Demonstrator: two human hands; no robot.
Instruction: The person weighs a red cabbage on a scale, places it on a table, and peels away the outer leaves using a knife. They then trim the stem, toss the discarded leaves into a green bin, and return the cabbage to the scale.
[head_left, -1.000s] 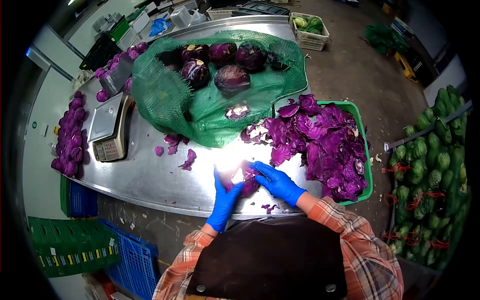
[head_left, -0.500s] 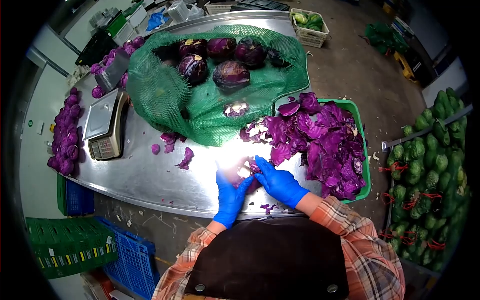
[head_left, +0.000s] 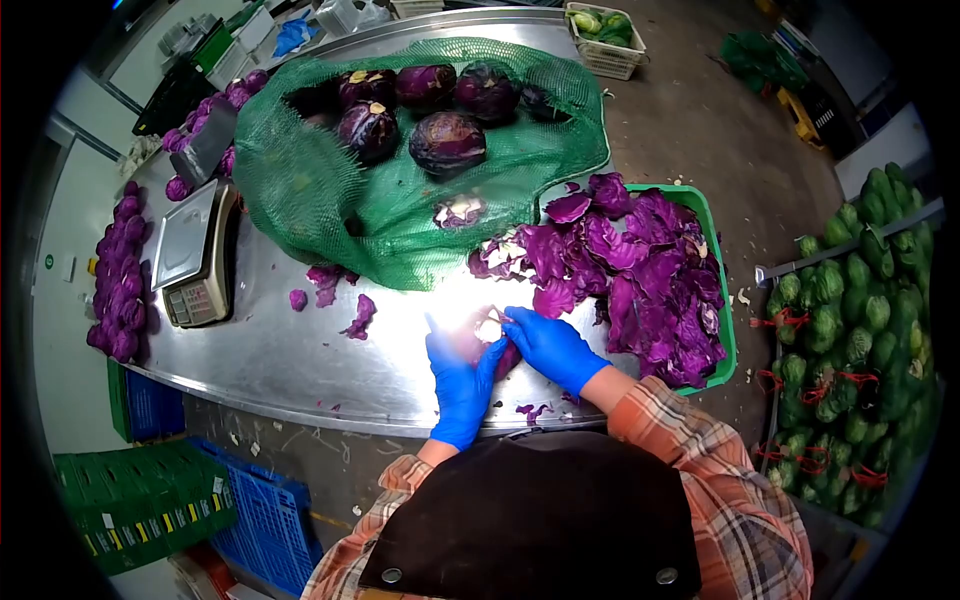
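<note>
A left hand (head_left: 461, 390) in a blue glove cups one side of a purple cabbage (head_left: 494, 345) near the steel table's (head_left: 290, 375) front edge, as the gloved right hand (head_left: 550, 348) curls its fingers against the cabbage's other side, beside a green tray (head_left: 727, 345) of loose leaves (head_left: 650, 275).

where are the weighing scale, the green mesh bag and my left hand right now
Weighing scale (head_left: 188, 238): head view, on its flat metal platform.
Green mesh bag (head_left: 290, 200): head view, on the netting of its left side.
Left hand (head_left: 460, 392): head view, on the blue glove over its back.
</note>
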